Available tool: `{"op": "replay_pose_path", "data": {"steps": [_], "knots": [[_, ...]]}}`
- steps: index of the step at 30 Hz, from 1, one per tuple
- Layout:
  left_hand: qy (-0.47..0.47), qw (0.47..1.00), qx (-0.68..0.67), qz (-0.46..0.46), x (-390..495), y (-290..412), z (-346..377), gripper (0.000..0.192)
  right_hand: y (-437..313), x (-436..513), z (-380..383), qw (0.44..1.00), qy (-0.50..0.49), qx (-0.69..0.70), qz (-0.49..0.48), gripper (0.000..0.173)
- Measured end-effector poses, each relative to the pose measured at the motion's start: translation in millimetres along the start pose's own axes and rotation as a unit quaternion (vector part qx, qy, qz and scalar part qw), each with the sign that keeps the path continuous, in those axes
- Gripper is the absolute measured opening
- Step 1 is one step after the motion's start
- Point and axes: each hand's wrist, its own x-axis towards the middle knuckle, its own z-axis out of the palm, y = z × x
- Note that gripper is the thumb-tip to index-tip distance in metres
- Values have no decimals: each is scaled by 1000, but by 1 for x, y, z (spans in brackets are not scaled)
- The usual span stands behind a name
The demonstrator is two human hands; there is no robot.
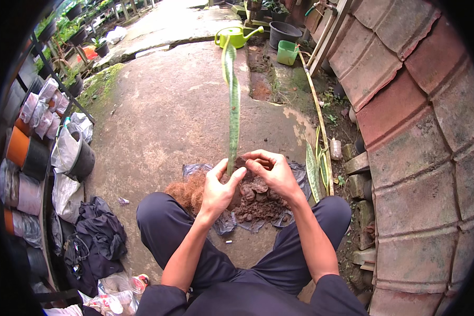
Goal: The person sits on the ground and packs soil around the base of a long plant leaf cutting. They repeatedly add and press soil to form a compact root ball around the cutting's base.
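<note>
An upright snake plant leaf (233,114) with yellow-green edges rises from between my hands. My left hand (220,189) grips its base between thumb and fingers, and a brown mass below is partly hidden by that hand. Beside the base, the curled fingers of my right hand (274,172) hold a dark soil clump (241,162). Beneath lies a heap of crumbly brown soil (258,207) on a dark plastic sheet (225,223). Reddish-brown coconut fibre (185,190) is piled left of the soil.
More snake plant leaves (312,172) lie at right near a long pole (316,106). Roof tiles (414,189) line the right side. A green watering can (233,35) and green container (287,52) stand ahead. Pots (83,156) and dark cloth (98,233) are at left.
</note>
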Motion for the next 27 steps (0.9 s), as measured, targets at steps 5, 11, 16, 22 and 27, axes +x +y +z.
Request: {"op": "replay_pose_path", "data": {"steps": [5,11,16,22,27], "knots": [[-23,999,-35,-33,3,2,7,29,5,-2,-9,999,41,20,-16,25],[-18,996,-66,-50,7,-1,11,32,11,-3,-20,993,102,56,-20,28],[-23,998,-49,-44,8,-4,10,33,16,-2,-21,980,114,162,12,29],[-22,998,-60,-27,6,-3,2,34,17,0,-14,958,100,268,14,29],[23,997,-72,-11,4,-5,-1,38,23,4,-5,948,70,309,23,27]]}}
